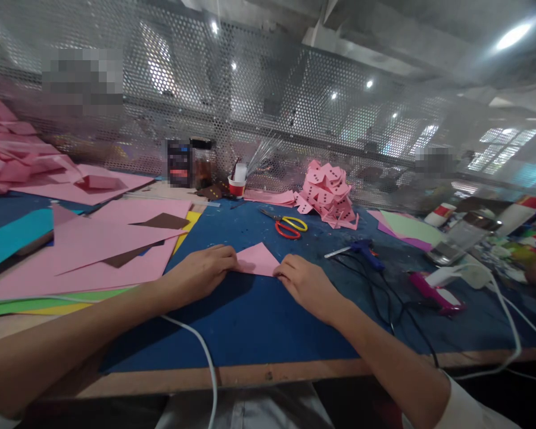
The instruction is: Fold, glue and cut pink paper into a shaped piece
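Note:
A small pink paper triangle (258, 260) lies flat on the blue mat (259, 322) in front of me. My left hand (202, 272) rests on its left corner with the fingers curled and pressed down on the paper. My right hand (307, 285) presses the right corner, fingers bent and together. Both hands lie low on the mat, one on each side of the triangle.
Large pink sheets (102, 250) and coloured card lie at the left. Scissors (288, 226), a pile of folded pink pieces (328, 193), a blue glue gun (361, 247), a pink glue gun (431, 292), cables, jars and a red cup (237, 186) stand beyond. A perforated metal screen closes the back.

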The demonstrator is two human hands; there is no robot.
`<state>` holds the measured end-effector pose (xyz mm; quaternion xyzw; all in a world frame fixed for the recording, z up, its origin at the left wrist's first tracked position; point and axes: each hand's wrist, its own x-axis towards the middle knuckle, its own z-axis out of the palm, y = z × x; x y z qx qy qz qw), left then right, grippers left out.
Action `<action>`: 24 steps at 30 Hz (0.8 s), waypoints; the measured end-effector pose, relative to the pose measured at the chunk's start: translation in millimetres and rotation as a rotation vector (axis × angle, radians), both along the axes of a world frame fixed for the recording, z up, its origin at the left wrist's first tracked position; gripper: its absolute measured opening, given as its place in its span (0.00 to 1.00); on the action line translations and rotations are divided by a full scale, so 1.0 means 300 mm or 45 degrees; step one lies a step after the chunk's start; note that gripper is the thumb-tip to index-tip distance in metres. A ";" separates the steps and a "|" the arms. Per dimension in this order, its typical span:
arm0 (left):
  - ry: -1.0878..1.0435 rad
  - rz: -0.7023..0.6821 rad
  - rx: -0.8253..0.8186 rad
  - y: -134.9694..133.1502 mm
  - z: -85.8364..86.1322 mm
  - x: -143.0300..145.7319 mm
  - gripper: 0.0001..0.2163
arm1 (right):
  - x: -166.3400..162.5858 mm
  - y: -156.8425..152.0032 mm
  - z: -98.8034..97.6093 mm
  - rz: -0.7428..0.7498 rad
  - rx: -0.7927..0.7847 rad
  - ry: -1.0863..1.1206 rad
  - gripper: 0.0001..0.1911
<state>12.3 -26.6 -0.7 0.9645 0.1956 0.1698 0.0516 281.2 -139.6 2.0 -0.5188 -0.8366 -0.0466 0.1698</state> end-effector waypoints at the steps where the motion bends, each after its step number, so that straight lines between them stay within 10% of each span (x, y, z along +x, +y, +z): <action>1: -0.006 0.005 0.004 -0.001 -0.001 0.001 0.17 | -0.001 -0.001 0.000 -0.002 0.002 0.005 0.08; 24: 0.011 -0.042 0.000 -0.024 -0.011 0.010 0.25 | -0.012 0.002 -0.016 -0.013 0.027 0.004 0.10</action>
